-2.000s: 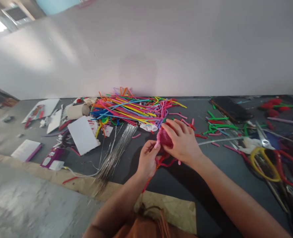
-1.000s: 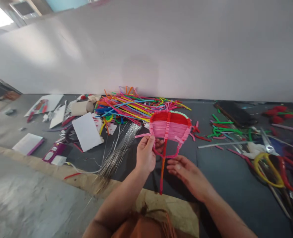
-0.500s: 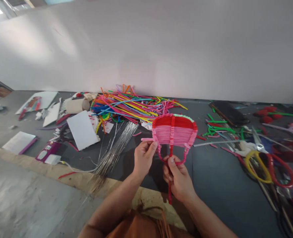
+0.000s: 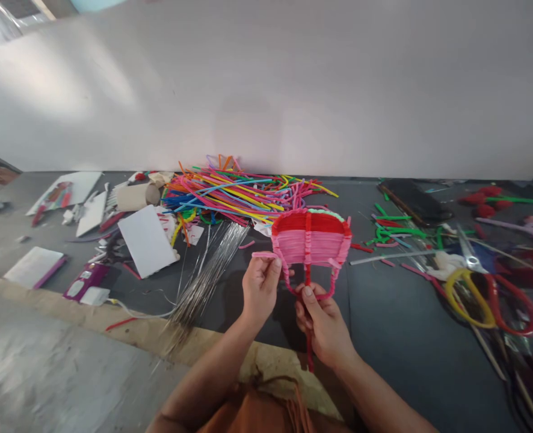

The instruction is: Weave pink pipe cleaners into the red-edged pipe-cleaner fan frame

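Observation:
A fan-shaped piece made of pipe cleaners (image 4: pixel 323 245), pink below and red above with a pale green stretch on its top edge, stands upright before me. My right hand (image 4: pixel 318 316) is closed round its red stem, just where the pink side loops meet; the stem's end hangs below the fist. At the piece's left side, my left hand (image 4: pixel 261 282) pinches a pink pipe cleaner (image 4: pixel 264 255) between thumb and fingers. Its free end sticks out to the left. Whether this strand joins the frame is hidden by the fingers.
Behind lies a heap of coloured pipe cleaners (image 4: pixel 230 192), with a bundle of thin wires (image 4: pixel 210 279) nearer. Scissors (image 4: pixel 469 264) with yellow and red handles and a dark phone (image 4: pixel 415 201) lie right. A white card (image 4: pixel 147 242) and a purple device (image 4: pixel 86 281) are left.
The fan-shaped piece has shifted slightly left in view and tipped a little. The left hand still pinches the pink strand, and the right hand keeps hold of the stem.

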### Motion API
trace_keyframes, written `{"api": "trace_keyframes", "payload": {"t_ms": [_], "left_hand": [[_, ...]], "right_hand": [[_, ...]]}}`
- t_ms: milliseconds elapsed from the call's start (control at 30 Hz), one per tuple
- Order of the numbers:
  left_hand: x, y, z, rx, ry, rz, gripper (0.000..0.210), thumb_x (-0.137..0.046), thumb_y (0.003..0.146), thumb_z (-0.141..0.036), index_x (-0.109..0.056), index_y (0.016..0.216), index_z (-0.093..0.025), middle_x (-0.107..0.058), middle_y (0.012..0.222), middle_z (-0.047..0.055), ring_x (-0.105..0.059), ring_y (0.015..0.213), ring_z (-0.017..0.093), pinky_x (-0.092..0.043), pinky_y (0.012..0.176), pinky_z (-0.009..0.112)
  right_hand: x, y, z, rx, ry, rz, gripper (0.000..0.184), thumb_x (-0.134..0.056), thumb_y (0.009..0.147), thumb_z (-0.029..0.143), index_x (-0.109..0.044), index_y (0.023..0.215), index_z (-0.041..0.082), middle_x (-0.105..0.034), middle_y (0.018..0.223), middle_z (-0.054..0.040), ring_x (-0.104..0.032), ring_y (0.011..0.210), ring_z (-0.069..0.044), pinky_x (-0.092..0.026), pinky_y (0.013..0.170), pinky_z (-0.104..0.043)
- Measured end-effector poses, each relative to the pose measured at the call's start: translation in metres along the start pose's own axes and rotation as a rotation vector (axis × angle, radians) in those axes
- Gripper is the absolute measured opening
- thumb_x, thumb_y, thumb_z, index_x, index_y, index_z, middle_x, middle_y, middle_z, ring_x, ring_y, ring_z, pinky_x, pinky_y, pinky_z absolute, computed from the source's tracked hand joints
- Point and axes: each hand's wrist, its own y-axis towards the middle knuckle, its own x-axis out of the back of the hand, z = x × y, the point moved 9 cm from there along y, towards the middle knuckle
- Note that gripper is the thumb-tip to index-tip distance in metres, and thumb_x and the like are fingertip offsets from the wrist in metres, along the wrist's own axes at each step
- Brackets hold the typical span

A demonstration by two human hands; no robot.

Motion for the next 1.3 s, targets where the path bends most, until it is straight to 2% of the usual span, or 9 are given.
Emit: {"api": "trace_keyframes", "payload": {"t_ms": [200, 300, 367, 433, 500, 567, 667, 933, 1300], "left_hand": [[0.008, 0.002, -0.005, -0.066, 0.131, -0.026, 0.015, -0.051, 0.084, -0.034, -0.05, 0.083, -0.02, -0.061, 0.07, -0.001, -0.064, 0.06, 0.012, -0.048, 0.059, 0.022], [0.02, -0.001, 0.001, -0.063, 0.236, -0.009, 0.013, -0.05, 0.084, -0.033, -0.05, 0.08, -0.02, -0.061, 0.069, -0.002, -0.063, 0.061, 0.012, -0.046, 0.06, 0.022], [0.029, -0.007, 0.01, -0.034, 0.357, 0.023, 0.012, -0.051, 0.083, -0.031, -0.051, 0.078, -0.02, -0.06, 0.067, -0.002, -0.06, 0.059, 0.012, -0.044, 0.058, 0.021], [0.035, -0.018, 0.02, -0.002, 0.494, 0.075, 0.01, -0.051, 0.083, -0.029, -0.055, 0.079, -0.021, -0.061, 0.068, -0.002, -0.059, 0.06, 0.011, -0.042, 0.058, 0.021], [0.038, -0.029, 0.024, -0.022, 0.627, 0.137, 0.011, -0.05, 0.083, -0.026, -0.059, 0.081, -0.021, -0.062, 0.071, -0.002, -0.058, 0.062, 0.012, -0.042, 0.061, 0.022], [0.037, -0.038, 0.019, -0.136, 0.763, 0.186, 0.011, -0.051, 0.083, -0.023, -0.062, 0.081, -0.022, -0.064, 0.076, 0.0, -0.058, 0.07, 0.014, -0.043, 0.068, 0.026], [0.036, -0.046, 0.006, -0.361, 0.942, 0.202, 0.01, -0.056, 0.08, -0.02, -0.066, 0.079, -0.022, -0.065, 0.087, 0.004, -0.056, 0.086, 0.019, -0.043, 0.081, 0.035], [0.037, -0.044, 0.014, -0.517, 0.956, 0.363, 0.013, -0.053, 0.082, -0.018, -0.064, 0.088, -0.021, -0.066, 0.098, 0.004, -0.051, 0.106, 0.021, -0.038, 0.1, 0.042], [0.043, -0.042, 0.018, -0.483, 0.871, 0.338, 0.012, -0.057, 0.079, -0.016, -0.064, 0.088, -0.02, -0.063, 0.1, 0.005, -0.048, 0.111, 0.022, -0.04, 0.099, 0.04]], "right_hand": [[0.012, 0.002, 0.009, -0.017, -0.204, 0.032, 0.042, -0.062, 0.076, 0.051, -0.054, 0.103, 0.02, -0.061, 0.066, 0.0016, -0.05, 0.045, -0.008, -0.038, 0.042, -0.02], [0.034, 0.0, 0.033, 0.066, -0.736, 0.056, 0.039, -0.056, 0.079, 0.051, -0.06, 0.098, 0.018, -0.067, 0.075, -0.0055, -0.064, 0.064, -0.019, -0.05, 0.059, -0.032], [0.046, -0.006, 0.067, 0.304, -1.201, -0.11, 0.032, -0.053, 0.081, 0.048, -0.064, 0.089, 0.019, -0.068, 0.075, -0.0071, -0.064, 0.066, -0.023, -0.049, 0.061, -0.036], [0.028, -0.023, 0.09, 0.631, -1.463, -0.17, 0.027, -0.047, 0.086, 0.039, -0.066, 0.09, 0.019, -0.068, 0.084, -0.009, -0.063, 0.075, -0.024, -0.049, 0.069, -0.038], [-0.007, -0.035, 0.08, 0.82, -1.573, 0.049, 0.023, -0.046, 0.089, 0.029, -0.066, 0.095, 0.019, -0.068, 0.088, -0.0084, -0.06, 0.083, -0.021, -0.048, 0.077, -0.036], [-0.037, -0.04, 0.055, 0.846, -1.695, 0.283, 0.023, -0.05, 0.087, 0.027, -0.064, 0.104, 0.019, -0.067, 0.098, -0.0089, -0.056, 0.093, -0.023, -0.045, 0.081, -0.037], [-0.053, -0.035, 0.024, 0.792, -1.884, 0.378, 0.03, -0.057, 0.083, 0.032, -0.061, 0.11, 0.02, -0.065, 0.107, -0.0096, -0.052, 0.099, -0.026, -0.043, 0.076, -0.04], [-0.045, -0.023, -0.001, 0.754, -1.934, 0.471, 0.037, -0.056, 0.084, 0.029, -0.058, 0.117, 0.015, -0.061, 0.107, -0.0125, -0.05, 0.095, -0.026, -0.045, 0.082, -0.039], [-0.045, -0.02, 0.0, 0.753, -1.904, 0.458, 0.042, -0.051, 0.086, 0.034, -0.057, 0.121, 0.012, -0.058, 0.111, -0.0157, -0.049, 0.098, -0.027, -0.045, 0.086, -0.043]]}}
